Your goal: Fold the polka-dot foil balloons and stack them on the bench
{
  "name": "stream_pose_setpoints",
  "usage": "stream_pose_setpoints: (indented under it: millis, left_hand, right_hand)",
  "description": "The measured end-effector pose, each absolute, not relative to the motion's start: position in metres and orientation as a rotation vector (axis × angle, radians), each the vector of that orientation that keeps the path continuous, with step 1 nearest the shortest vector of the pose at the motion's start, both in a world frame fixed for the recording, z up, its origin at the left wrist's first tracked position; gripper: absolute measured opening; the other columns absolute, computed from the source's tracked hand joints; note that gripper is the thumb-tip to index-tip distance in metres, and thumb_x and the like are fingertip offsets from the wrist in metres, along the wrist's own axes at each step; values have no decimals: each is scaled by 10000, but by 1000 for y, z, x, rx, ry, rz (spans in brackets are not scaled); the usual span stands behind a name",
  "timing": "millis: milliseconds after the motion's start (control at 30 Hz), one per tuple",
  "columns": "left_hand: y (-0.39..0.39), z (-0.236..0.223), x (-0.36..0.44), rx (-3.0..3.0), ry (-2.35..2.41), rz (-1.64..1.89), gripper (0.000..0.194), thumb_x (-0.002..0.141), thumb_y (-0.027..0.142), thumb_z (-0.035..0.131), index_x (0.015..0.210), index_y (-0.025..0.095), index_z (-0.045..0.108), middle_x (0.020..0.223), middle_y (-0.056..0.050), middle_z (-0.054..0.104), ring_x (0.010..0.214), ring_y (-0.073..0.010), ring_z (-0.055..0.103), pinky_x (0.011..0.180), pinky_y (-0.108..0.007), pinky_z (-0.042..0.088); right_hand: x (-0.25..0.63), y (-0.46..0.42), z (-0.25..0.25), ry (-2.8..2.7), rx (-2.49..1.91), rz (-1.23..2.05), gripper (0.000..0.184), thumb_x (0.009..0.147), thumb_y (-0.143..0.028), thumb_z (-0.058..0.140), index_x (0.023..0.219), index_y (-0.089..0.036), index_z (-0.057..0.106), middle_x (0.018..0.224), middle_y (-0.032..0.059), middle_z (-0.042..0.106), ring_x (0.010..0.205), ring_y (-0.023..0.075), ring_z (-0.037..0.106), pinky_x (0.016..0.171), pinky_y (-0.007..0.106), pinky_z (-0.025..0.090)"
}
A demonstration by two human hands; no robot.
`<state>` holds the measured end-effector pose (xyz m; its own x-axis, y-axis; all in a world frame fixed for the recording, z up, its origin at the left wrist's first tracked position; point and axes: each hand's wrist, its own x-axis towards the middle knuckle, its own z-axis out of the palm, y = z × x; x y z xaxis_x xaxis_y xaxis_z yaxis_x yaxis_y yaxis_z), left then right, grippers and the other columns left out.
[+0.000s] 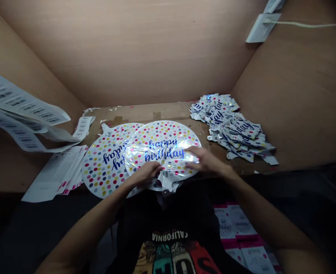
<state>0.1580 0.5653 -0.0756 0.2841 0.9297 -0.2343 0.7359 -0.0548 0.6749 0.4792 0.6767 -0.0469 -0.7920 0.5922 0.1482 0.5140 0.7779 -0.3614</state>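
Note:
A flat, round foil balloon (168,133), white with coloured dots and "happy birthday" lettering, lies in front of me with its tail toward my body. My left hand (148,173) is closed, its fingertips pinching the foil near the tail. Over the balloon's right side my right hand (203,160) rests with its fingers apart, slightly blurred, touching the surface. Beneath and to the left is a second dotted balloon (99,171), turned sideways and partly covered. Folded balloons (236,129) form a loose heap on the right.
Cardboard (139,112) covers the work surface, with wooden walls on three sides. Barcode label strips (28,106) hang at the left above a stack of white packets (56,175). White and pink packages (236,224) lie below at right. A socket (262,28) with a cable is high right.

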Motion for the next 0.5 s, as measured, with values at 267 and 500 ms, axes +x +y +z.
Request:
stream_pose_setpoints:
  millis: [267,500]
  left_hand:
    - [577,-61,159,1902,1526,298,406,1051,395,375,747,194,555,709,-31,608,665,-171,529,657,-295,377]
    - [540,-44,166,2376,1684,642,265,1059,335,459,1040,206,690,1098,-126,679,1088,-282,581,999,-463,453]
  right_hand:
    - [409,621,-72,-2922,-735,418,178,1039,-272,514,1045,-160,652,981,106,689,913,225,613,810,323,398]
    - [404,670,-52,-2745,-688,1699,374,1012,-427,486,766,-169,599,678,-21,556,607,118,446,586,235,325]
